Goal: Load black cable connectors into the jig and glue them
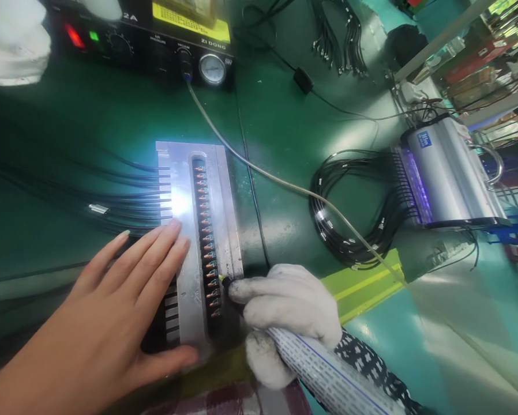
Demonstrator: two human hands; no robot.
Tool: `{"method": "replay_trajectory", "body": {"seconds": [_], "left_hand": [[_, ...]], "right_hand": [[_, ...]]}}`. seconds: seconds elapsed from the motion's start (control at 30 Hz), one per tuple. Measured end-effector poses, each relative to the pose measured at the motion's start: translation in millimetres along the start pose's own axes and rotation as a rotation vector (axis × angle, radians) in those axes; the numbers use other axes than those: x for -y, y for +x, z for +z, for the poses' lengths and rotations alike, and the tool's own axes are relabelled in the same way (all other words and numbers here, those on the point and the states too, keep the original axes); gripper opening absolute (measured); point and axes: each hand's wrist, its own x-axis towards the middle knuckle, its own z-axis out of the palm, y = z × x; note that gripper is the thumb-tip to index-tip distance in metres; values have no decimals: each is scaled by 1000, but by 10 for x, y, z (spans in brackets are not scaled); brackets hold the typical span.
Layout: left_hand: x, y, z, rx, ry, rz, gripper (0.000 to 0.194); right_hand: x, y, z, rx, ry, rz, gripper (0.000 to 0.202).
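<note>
A metal fixture (pixel 190 242) lies before me, its long slot holding a row of small copper-coloured cable ends (pixel 207 236). Black cables (pixel 129 199) enter through notches in its left side. My left hand (pixel 133 288) is bare and rests on the fixture's left part, fingers stretched and thumb spread near the lower end. My right hand (pixel 289 317), in a white glove, grips a dark dispensing tool (pixel 226 283). The tool's thin yellowish tip is at the lower part of the row; whether it touches cannot be made out. Most of the tool is hidden by the glove.
A black dispenser box (pixel 168 46) with a gauge stands at the back; a pale hose (pixel 276 181) runs from it rightward. Blurred white glove-like shapes (pixel 12 43) are at upper left. Coiled cables (pixel 328 213) lead to a silver lamp unit (pixel 453 173) glowing violet.
</note>
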Motion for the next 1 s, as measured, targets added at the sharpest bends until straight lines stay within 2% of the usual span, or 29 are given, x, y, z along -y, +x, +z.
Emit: {"method": "replay_trajectory", "body": {"seconds": [0.2, 0.43, 0.5, 0.73, 0.8, 0.93, 1.0], "left_hand": [[30, -25, 36, -20, 16, 17, 99], [35, -16, 33, -13, 9, 21, 99], [28, -8, 29, -17, 5, 25, 99], [35, -7, 42, -23, 1, 31, 116], [41, -10, 44, -24, 0, 29, 116], [50, -12, 36, -26, 3, 35, 116], [52, -9, 32, -27, 1, 39, 116]], "right_hand": [[-94, 15, -6, 116, 53, -70, 11], [-120, -25, 5, 133, 94, -91, 8], [-119, -57, 17, 126, 82, -93, 12], [-102, -196, 30, 231, 42, -92, 16], [-83, -183, 19, 213, 36, -92, 17], [-42, -123, 7, 100, 54, -109, 18], [-28, -129, 18, 94, 46, -119, 18]]}}
